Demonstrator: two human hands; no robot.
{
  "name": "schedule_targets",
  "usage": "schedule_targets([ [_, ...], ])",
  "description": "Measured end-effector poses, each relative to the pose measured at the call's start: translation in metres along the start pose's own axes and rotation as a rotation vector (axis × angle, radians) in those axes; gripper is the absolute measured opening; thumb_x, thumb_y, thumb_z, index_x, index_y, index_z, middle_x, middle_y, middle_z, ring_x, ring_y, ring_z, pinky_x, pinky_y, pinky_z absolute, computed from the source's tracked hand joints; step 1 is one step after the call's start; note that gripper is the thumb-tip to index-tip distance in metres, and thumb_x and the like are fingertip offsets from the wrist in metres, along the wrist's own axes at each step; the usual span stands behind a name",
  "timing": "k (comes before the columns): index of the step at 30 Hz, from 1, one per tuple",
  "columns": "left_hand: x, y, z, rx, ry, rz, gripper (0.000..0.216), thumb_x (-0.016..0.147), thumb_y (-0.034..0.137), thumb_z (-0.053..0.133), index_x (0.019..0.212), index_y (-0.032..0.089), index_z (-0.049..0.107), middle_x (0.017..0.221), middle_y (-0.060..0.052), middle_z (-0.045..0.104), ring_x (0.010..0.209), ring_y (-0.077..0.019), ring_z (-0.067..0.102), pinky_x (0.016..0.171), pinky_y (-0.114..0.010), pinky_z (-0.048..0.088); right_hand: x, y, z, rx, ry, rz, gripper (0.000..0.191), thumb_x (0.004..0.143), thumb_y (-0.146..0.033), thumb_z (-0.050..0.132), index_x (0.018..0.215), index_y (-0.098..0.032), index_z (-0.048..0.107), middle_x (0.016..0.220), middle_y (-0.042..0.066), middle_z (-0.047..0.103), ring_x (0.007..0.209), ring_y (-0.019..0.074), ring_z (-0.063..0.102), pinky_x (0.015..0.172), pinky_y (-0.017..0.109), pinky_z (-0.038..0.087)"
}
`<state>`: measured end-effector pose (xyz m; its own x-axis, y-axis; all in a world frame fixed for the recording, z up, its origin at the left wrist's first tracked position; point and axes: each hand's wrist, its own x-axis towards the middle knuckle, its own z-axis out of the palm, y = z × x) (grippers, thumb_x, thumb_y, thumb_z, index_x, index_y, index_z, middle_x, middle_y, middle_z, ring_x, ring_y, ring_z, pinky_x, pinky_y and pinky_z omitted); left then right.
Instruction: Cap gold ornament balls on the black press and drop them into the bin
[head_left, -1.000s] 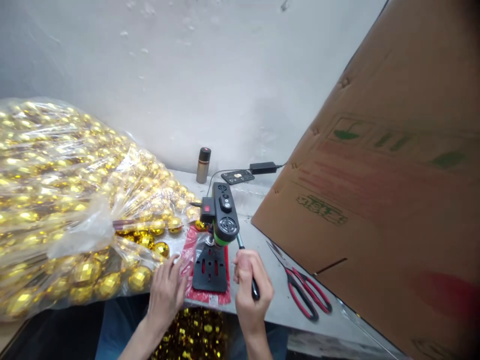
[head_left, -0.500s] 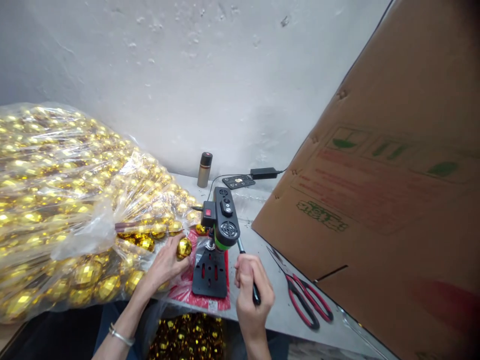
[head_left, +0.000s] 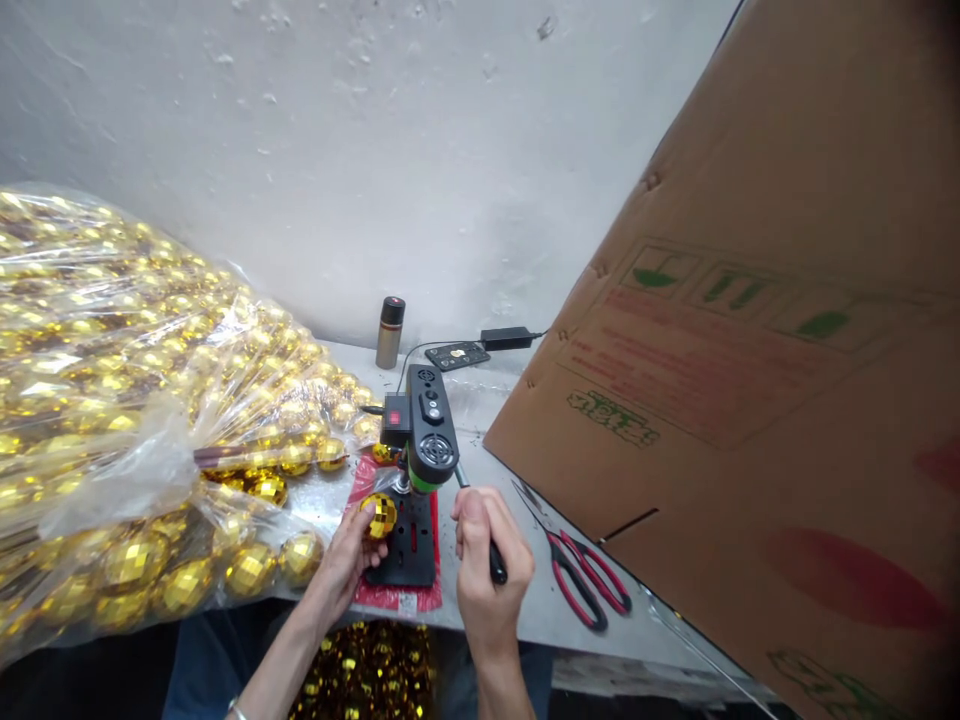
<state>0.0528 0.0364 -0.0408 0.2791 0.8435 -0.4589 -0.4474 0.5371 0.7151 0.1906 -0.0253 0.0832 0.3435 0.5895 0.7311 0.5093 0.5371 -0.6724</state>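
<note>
A shiny gold mirrored ball is held in the fingers of my left hand, over the left part of a black slotted base plate. Above that plate stands a small black bench drill press with round vents and a red switch. My right hand is wrapped round the black grip of its lever, to the right of the machine. Red plastic sheeting lies under the base. The machine's head hides its lower working part.
A big clear bag of gold balls fills the left side. Red-handled scissors lie right of my right hand, beside a tall cardboard box. A bottle, a patterned black phone and a power adapter are at the back. More gold balls sit below the table edge.
My left hand has brought the gold ball rightward, from beside the machine to over its base plate. My right hand keeps its hold on the lever. The whole view has shifted slightly.
</note>
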Motion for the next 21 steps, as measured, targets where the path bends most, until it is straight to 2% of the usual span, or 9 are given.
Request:
schedule_targets([
  [4, -0.011, 0.016, 0.006, -0.203, -0.013, -0.167, 0.025, 0.103, 0.037, 0.058, 0.103, 0.013, 0.065, 0.083, -0.009, 0.078, 0.058, -0.0115, 0.070, 0.053, -0.018, 0.056, 0.000, 0.000, 0.001, -0.006, 0.006, -0.010, 0.029, 0.105, -0.013, 0.045, 0.078, -0.022, 0.051, 0.069, -0.004, 0.049, 0.058, 0.0094, 0.046, 0.053, 0.023, 0.036],
  [6, -0.015, 0.021, 0.006, -0.275, -0.027, -0.226, 0.032, 0.108, 0.037, 0.047, 0.103, 0.011, 0.065, 0.079, -0.011, 0.077, 0.057, -0.0115, 0.069, 0.051, -0.017, 0.056, 0.000, 0.000, 0.001, -0.007, 0.007, -0.006, 0.028, 0.105, -0.013, 0.045, 0.079, -0.022, 0.052, 0.069, -0.004, 0.049, 0.058, 0.0094, 0.046, 0.052, 0.023, 0.035],
  [8, -0.017, 0.022, 0.006, -0.299, -0.017, -0.235, 0.029, 0.108, 0.033, 0.044, 0.104, 0.012, 0.063, 0.079, -0.010, 0.077, 0.056, -0.0120, 0.070, 0.050, -0.017, 0.056, -0.001, 0.000, 0.001, -0.009, 0.009, -0.002, 0.028, 0.105, -0.013, 0.045, 0.080, -0.022, 0.053, 0.069, -0.004, 0.049, 0.058, 0.0094, 0.046, 0.052, 0.023, 0.035],
  [11, -0.018, 0.020, 0.006, -0.273, -0.011, -0.198, 0.017, 0.103, 0.028, 0.053, 0.105, 0.014, 0.063, 0.082, -0.007, 0.078, 0.059, -0.0136, 0.072, 0.048, -0.018, 0.055, -0.001, 0.001, 0.001, -0.011, 0.010, -0.007, 0.029, 0.105, -0.014, 0.045, 0.079, -0.021, 0.053, 0.069, -0.003, 0.050, 0.057, 0.0097, 0.046, 0.051, 0.024, 0.035],
  [13, -0.017, 0.017, 0.005, -0.238, -0.024, -0.168, 0.016, 0.096, 0.030, 0.064, 0.103, 0.016, 0.063, 0.083, -0.005, 0.077, 0.061, -0.0131, 0.072, 0.048, -0.017, 0.052, -0.001, 0.001, 0.001, -0.018, 0.006, -0.006, 0.029, 0.105, -0.015, 0.045, 0.079, -0.021, 0.053, 0.069, -0.003, 0.050, 0.057, 0.0100, 0.046, 0.051, 0.024, 0.035],
  [16, -0.013, 0.011, 0.004, -0.133, -0.010, -0.067, 0.032, 0.080, 0.036, 0.082, 0.101, 0.019, 0.064, 0.086, -0.001, 0.076, 0.064, -0.0110, 0.070, 0.050, -0.016, 0.050, -0.002, 0.000, 0.000, -0.028, -0.001, -0.006, 0.030, 0.106, -0.015, 0.045, 0.077, -0.022, 0.053, 0.069, -0.003, 0.050, 0.057, 0.0105, 0.047, 0.052, 0.024, 0.036],
  [18, -0.009, 0.005, 0.002, 0.011, 0.015, 0.030, 0.047, 0.072, 0.045, 0.087, 0.103, 0.020, 0.064, 0.083, 0.000, 0.074, 0.062, -0.0105, 0.068, 0.047, -0.016, 0.045, -0.002, 0.000, -0.001, -0.023, -0.006, -0.010, 0.032, 0.106, -0.015, 0.044, 0.075, -0.022, 0.051, 0.069, -0.003, 0.050, 0.058, 0.0107, 0.048, 0.053, 0.025, 0.037],
  [21, -0.003, -0.003, -0.001, 0.351, 0.040, 0.147, 0.070, 0.070, 0.059, 0.084, 0.121, 0.018, 0.062, 0.060, 0.007, 0.065, 0.042, -0.0101, 0.054, 0.038, -0.019, 0.032, -0.002, 0.000, -0.001, -0.017, -0.015, 0.007, 0.029, 0.106, -0.016, 0.045, 0.078, -0.022, 0.052, 0.070, -0.003, 0.050, 0.058, 0.0108, 0.048, 0.052, 0.025, 0.036],
])
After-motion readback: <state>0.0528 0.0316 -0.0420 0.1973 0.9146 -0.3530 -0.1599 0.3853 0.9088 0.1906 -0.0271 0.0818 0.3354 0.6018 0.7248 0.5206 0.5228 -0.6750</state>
